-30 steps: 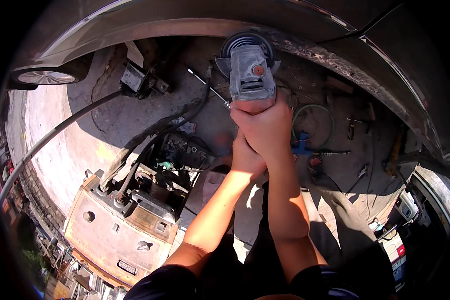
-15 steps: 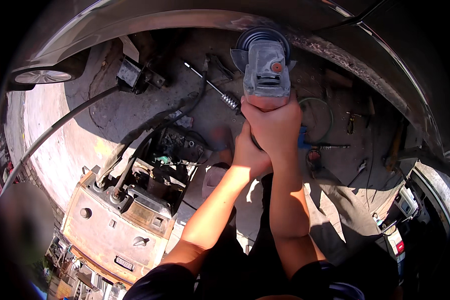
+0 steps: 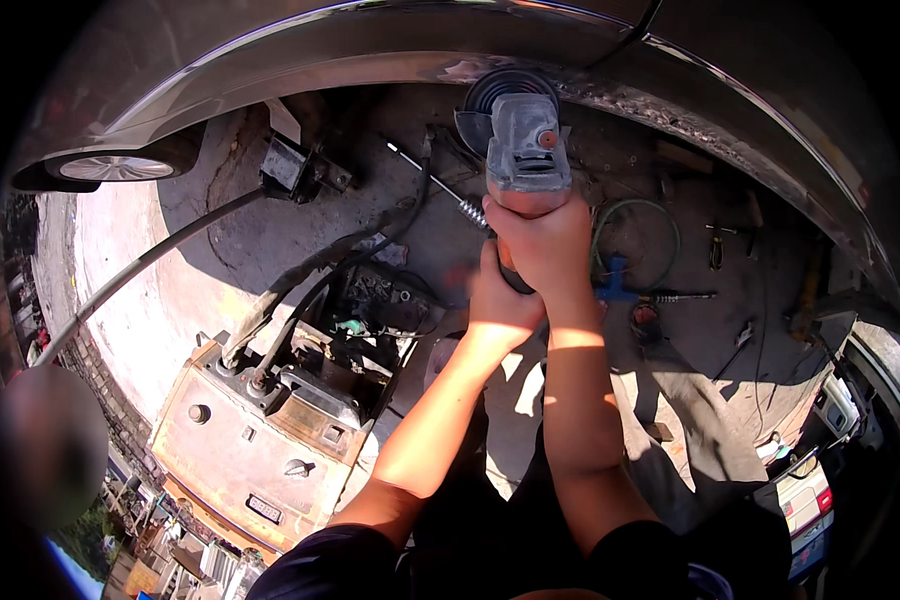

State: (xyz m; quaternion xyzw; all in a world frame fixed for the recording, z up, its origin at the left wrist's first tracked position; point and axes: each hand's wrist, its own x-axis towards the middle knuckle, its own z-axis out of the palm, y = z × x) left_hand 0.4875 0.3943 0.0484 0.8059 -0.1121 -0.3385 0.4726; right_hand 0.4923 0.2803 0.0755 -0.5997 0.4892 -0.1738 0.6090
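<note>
Both my hands grip a dusty grey angle grinder, its head pointing away from me. My right hand is wrapped round the body just behind the head. Nearer me, my left hand is closed round the rear of the grinder, by its orange and dark handle. The round black disc end overlaps the lower sill of a dark car, beside a scraped, bare patch. Whether the disc touches the metal I cannot tell.
A worn machine with knobs stands at left, thick cables rising from it. A metal block on a cable, a slide hammer rod, a green hose loop and pliers lie on the ground. A car wheel is far left.
My view has shifted, so the machine and ground items appear further right. Against the car, the grinder sits slightly further right along the sill. Both hands keep their hold.
</note>
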